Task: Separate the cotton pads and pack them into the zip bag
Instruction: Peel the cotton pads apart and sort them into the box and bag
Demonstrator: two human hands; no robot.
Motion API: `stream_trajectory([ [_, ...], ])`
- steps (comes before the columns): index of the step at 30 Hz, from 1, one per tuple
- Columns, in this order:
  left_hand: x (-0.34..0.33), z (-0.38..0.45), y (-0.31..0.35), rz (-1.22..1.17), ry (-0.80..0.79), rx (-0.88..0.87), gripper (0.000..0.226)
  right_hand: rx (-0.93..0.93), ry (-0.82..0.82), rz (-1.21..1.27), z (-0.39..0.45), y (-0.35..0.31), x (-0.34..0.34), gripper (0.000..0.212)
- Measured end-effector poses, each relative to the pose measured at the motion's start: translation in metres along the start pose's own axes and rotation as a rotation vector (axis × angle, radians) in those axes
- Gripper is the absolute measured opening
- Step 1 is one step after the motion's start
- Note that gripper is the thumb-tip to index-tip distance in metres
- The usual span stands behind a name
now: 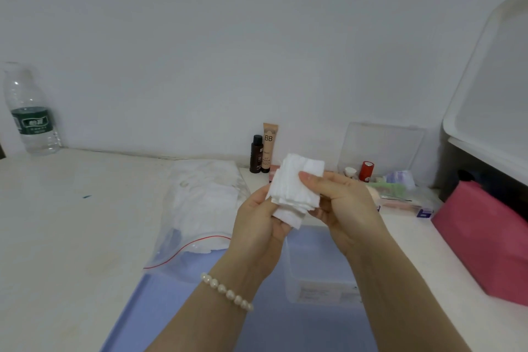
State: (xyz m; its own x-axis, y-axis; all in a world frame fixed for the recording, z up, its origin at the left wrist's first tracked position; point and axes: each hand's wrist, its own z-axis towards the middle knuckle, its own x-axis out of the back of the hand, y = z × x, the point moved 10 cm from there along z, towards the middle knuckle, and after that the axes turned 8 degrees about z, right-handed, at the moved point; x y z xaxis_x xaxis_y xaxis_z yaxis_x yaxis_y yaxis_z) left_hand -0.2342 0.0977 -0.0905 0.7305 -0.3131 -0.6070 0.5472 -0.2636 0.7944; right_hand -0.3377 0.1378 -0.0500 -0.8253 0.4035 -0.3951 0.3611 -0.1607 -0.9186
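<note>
Nearest to us, a pale blue mat (160, 308) is lying on the white desk (57, 223), and a clear, lidless plastic box (317, 274) is sitting on it beneath our wrists. Our left wrist is wearing a white pearl bracelet (225, 291). Above the box we are holding a fanned stack of white square cotton pads (294, 191) between both hands: our left hand (257, 223) is gripping the stack's lower left edge with curled fingers, while our right hand (340, 203) is pinching its right side, thumb lying across the front. To the left, a clear zip bag with a red seal line (200, 208) is lying flat on the desk, its mouth overlapping the mat, and it is already holding white pads. Farther back, a dark brown bottle (256, 154) and a beige BB cream tube (269, 147) are standing just beside each other against the wall, a clear water bottle with a green label (30, 111) is standing far left, and a pink rectangular box (485, 234) is resting at the right.
</note>
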Motion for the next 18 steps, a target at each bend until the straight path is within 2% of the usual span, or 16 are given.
stream_trajectory([
  [6,-0.009,-0.002,-0.007,-0.178,-0.063,0.098,0.032,0.041,0.060,-0.113,0.004,-0.001,0.008,0.004],
  [10,-0.015,-0.004,-0.013,-0.245,-0.085,0.163,0.037,0.084,0.088,-0.090,0.004,-0.005,0.011,0.004],
  [13,-0.017,-0.004,-0.013,-0.197,-0.096,0.153,0.054,0.133,0.100,-0.111,0.002,-0.009,0.010,0.014],
  [18,-0.010,-0.001,-0.012,-0.128,-0.068,0.107,0.052,0.207,0.102,-0.225,0.002,-0.010,0.006,0.018],
])
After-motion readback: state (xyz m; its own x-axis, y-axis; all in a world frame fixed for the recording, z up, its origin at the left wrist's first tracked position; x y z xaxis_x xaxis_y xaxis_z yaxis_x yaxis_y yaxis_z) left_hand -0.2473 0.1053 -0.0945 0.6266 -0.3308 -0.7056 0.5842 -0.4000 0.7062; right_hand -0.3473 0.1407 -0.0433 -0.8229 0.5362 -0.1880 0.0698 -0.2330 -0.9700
